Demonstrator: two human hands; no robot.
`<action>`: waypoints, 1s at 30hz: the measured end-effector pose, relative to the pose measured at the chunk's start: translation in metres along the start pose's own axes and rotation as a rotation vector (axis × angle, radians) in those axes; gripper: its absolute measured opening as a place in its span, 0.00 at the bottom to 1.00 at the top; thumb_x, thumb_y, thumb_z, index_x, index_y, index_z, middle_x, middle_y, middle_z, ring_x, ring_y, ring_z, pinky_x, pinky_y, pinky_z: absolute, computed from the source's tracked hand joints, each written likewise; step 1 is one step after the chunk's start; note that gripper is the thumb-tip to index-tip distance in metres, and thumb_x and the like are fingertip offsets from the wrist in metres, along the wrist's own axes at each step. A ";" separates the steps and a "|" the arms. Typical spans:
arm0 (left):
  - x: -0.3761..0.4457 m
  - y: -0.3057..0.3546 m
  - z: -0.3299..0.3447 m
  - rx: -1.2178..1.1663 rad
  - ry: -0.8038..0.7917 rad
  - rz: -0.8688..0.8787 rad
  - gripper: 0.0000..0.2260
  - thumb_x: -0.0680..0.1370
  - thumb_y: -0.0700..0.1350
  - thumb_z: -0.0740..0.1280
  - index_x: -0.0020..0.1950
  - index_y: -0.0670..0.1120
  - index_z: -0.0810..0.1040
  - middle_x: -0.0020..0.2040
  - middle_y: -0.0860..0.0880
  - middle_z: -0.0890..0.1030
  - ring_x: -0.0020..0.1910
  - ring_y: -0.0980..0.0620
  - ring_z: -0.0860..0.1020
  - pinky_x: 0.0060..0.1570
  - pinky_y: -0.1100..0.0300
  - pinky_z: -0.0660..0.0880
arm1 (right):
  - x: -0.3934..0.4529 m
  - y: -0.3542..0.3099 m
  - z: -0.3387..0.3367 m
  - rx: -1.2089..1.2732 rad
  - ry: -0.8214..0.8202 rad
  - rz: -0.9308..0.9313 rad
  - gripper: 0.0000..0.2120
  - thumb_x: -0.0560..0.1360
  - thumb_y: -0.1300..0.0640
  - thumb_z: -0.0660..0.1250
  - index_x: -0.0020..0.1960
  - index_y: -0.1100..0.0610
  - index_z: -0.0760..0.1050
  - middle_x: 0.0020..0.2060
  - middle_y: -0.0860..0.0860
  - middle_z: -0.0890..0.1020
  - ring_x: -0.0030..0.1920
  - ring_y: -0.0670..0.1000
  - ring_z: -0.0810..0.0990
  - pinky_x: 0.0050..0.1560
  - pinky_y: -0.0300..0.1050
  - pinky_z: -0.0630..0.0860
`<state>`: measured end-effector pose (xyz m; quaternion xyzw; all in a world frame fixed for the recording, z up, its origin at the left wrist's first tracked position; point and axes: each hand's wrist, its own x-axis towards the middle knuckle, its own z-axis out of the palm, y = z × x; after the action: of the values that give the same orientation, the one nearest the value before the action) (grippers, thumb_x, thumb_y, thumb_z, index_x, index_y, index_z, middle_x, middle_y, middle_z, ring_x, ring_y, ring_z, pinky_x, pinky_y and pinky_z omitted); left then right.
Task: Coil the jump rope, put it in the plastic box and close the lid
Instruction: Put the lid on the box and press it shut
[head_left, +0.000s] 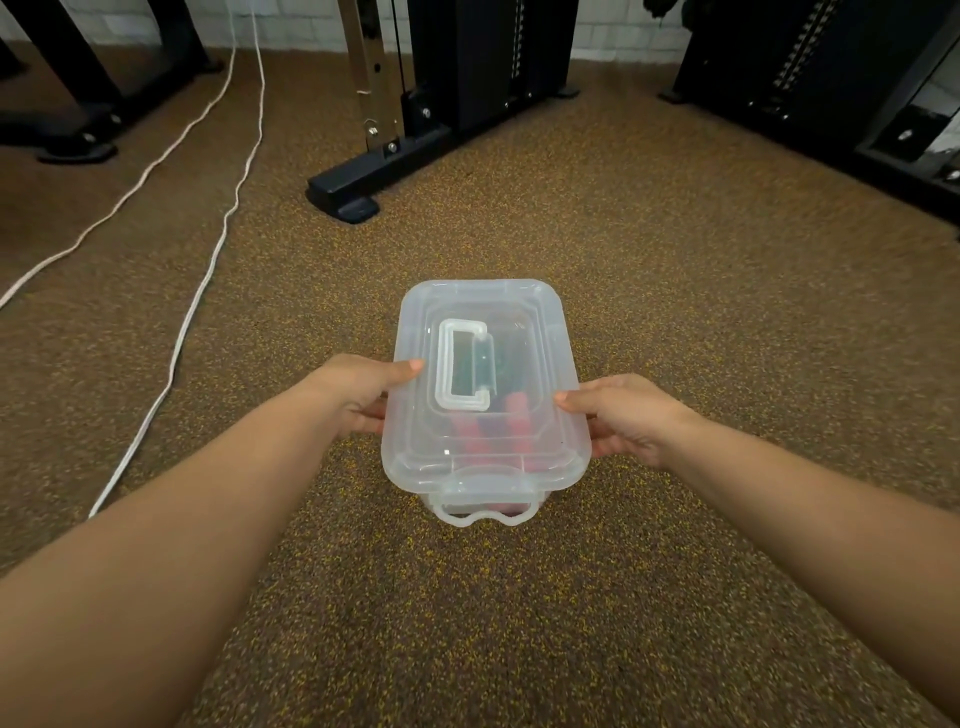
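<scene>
A clear plastic box (519, 480) sits on the speckled brown floor, with its translucent lid (524, 312) lying on top and the lid's handle folded flat. Through the plastic I make out the red and blue shapes of the jump rope (493, 431) inside. My left hand (363, 397) grips the lid's left edge, thumb on top and fingers under the rim. My right hand (621, 415) grips the right edge the same way. The front latch (485, 506) sticks out toward me.
A white cord (208, 270) runs along the floor at the left. A black gym machine base (358, 192) stands behind the box, with more black equipment at the far right (831, 78) and far left (78, 104).
</scene>
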<state>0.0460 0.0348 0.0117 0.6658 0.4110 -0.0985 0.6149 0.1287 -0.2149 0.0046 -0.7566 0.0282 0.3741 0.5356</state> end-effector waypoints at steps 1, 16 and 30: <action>0.000 0.000 0.000 0.003 -0.010 -0.006 0.12 0.73 0.46 0.72 0.51 0.41 0.76 0.48 0.42 0.83 0.45 0.45 0.82 0.38 0.50 0.79 | 0.000 0.001 0.000 0.001 -0.008 0.000 0.11 0.74 0.61 0.70 0.55 0.64 0.78 0.46 0.58 0.86 0.46 0.55 0.85 0.46 0.53 0.82; 0.008 0.004 0.010 -0.065 0.072 0.008 0.10 0.75 0.48 0.69 0.49 0.43 0.78 0.44 0.45 0.82 0.41 0.48 0.80 0.37 0.54 0.77 | 0.007 0.001 -0.001 -0.112 -0.028 -0.051 0.09 0.75 0.56 0.66 0.54 0.56 0.76 0.43 0.52 0.85 0.40 0.50 0.84 0.36 0.43 0.80; 0.032 0.021 0.018 0.009 0.243 0.069 0.16 0.74 0.51 0.69 0.56 0.41 0.78 0.52 0.43 0.82 0.49 0.42 0.81 0.55 0.48 0.78 | 0.046 -0.011 0.000 0.068 0.081 -0.179 0.08 0.77 0.53 0.66 0.50 0.55 0.82 0.46 0.55 0.86 0.44 0.54 0.82 0.44 0.50 0.75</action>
<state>0.0871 0.0345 0.0027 0.6894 0.4589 0.0023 0.5604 0.1666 -0.1943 -0.0139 -0.7520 -0.0056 0.2927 0.5906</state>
